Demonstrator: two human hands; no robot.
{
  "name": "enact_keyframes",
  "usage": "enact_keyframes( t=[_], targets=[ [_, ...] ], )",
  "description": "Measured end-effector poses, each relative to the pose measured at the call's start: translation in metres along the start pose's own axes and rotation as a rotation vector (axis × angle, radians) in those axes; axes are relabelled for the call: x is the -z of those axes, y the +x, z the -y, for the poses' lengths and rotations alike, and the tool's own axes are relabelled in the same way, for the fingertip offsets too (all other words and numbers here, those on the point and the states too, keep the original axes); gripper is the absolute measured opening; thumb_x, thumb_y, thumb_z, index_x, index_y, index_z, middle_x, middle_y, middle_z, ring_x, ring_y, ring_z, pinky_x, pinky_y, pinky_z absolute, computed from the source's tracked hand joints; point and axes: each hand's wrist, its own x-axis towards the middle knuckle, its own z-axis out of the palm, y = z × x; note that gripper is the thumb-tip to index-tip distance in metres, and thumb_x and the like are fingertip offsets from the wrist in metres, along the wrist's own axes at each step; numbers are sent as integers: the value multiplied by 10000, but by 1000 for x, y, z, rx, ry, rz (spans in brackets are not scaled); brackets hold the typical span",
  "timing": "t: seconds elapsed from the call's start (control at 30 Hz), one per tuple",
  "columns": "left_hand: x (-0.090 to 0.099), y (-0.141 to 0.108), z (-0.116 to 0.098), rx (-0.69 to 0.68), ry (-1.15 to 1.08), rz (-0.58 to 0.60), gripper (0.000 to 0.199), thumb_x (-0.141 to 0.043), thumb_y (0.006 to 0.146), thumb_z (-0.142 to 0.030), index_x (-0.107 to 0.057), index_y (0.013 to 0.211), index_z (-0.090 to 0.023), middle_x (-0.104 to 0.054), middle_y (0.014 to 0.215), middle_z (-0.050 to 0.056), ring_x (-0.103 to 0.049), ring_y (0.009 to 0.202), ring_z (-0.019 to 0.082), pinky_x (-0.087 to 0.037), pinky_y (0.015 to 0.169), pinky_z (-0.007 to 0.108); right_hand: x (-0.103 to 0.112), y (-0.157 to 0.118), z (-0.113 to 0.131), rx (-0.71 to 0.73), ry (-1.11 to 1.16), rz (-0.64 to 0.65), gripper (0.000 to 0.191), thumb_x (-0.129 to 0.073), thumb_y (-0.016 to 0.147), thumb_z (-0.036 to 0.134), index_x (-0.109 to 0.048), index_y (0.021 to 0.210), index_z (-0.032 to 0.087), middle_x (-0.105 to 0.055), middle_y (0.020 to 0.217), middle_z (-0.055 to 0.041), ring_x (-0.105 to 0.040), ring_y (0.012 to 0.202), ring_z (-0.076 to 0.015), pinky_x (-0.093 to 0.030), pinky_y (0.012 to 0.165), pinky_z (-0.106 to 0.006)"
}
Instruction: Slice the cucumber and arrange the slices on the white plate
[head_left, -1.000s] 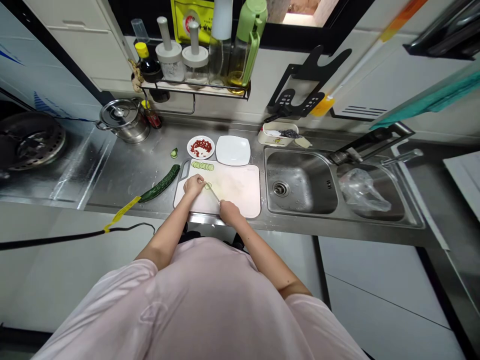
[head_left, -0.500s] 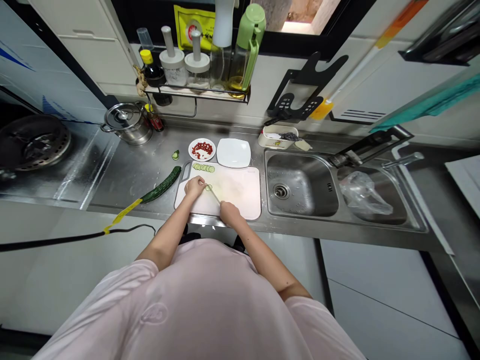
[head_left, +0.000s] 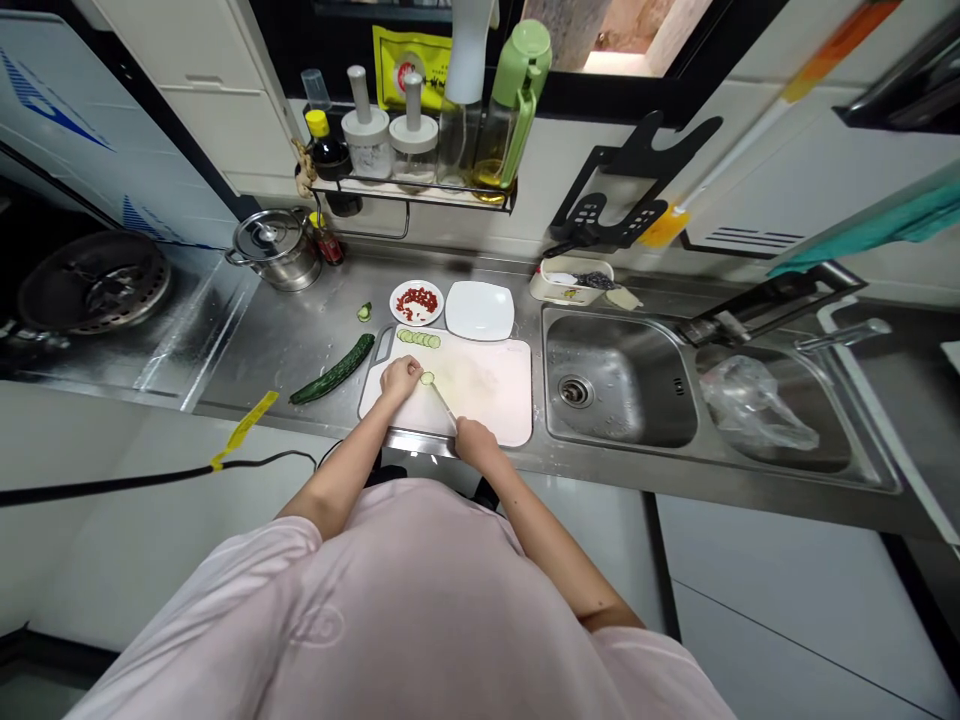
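My left hand (head_left: 401,378) rests on a pale pink plastic cutting board (head_left: 487,395), its fingers curled over a piece of cucumber that they mostly hide. A round cucumber slice (head_left: 427,378) lies just past the fingertips. My right hand (head_left: 475,438) grips a kitchen knife, whose narrow blade (head_left: 442,401) points up and left toward that slice. Several cut slices (head_left: 418,339) lie in a row along the board's far edge. Left of the board lie a long dark green cucumber (head_left: 332,370) and a small cucumber end (head_left: 364,312).
A round plate of chopped red chili (head_left: 416,302) and a white square plate (head_left: 479,310) stand beyond the board on the steel counter (head_left: 262,350). To the right is a steel double sink (head_left: 615,380). A steel pot (head_left: 276,250), bottles and a cable also surround the area.
The whole view has shifted slightly right and down. Both hands stay in nearly the same place on the board, and the knife remains by the cucumber slice.
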Motion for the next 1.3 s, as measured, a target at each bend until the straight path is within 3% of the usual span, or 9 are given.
enact_keyframes(
  t=[0.3, 0.53, 0.8, 1.0, 1.13, 1.3],
  targets=[
    [-8, -12, 6, -171, 31, -76, 271, -494, 869, -339, -640, 1077, -244, -619, 971, 59, -572, 944, 194, -421, 850, 286, 0, -6, -33, 59, 104, -150, 222, -387, 936, 230, -548, 1065, 149, -664, 976, -122, -621, 871, -194, -358, 646, -234],
    [-9, -24, -4, -214, 134, -49, 325, -491, 877, -398, -633, 1134, -258, -575, 1101, 83, -500, 1083, 234, -413, 913, 322, -3, 1, -63, -126, 148, -313, 267, -338, 943, 235, -494, 1141, 149, -664, 938, -113, -613, 868, -202, -341, 668, -245],
    [-9, -20, -12, -150, 125, -31, 222, -538, 843, -306, -657, 1020, -246, -590, 1071, 79, -514, 1062, 226, -423, 880, 312, -1, 10, -69, -226, 174, -357, 297, -317, 931, 230, -469, 1173, 150, -657, 916, -114, -611, 828, -212, -330, 634, -260],
    [-7, -5, -7, -42, -62, 26, 124, -593, 781, -291, -643, 886, -247, -668, 857, -4, -589, 800, 147, -414, 685, 245, -3, 14, -69, -240, 167, -340, 297, -318, 933, 245, -471, 1174, 161, -649, 928, -119, -610, 838, -219, -351, 655, -270],
    [0, 12, 3, 27, -143, -64, 128, -606, 761, -299, -639, 866, -235, -673, 810, -12, -590, 747, 132, -399, 655, 230, -3, 16, -69, -241, 157, -336, 303, -322, 930, 230, -467, 1186, 158, -645, 921, -125, -610, 833, -220, -365, 676, -279],
    [11, 33, 13, 76, -121, -221, 185, -529, 786, -224, -658, 918, -210, -680, 819, 19, -599, 763, 143, -420, 727, 240, -2, 17, -67, -243, 141, -326, 317, -321, 928, 221, -464, 1202, 152, -636, 928, -128, -611, 841, -219, -378, 692, -284]
  ],
)
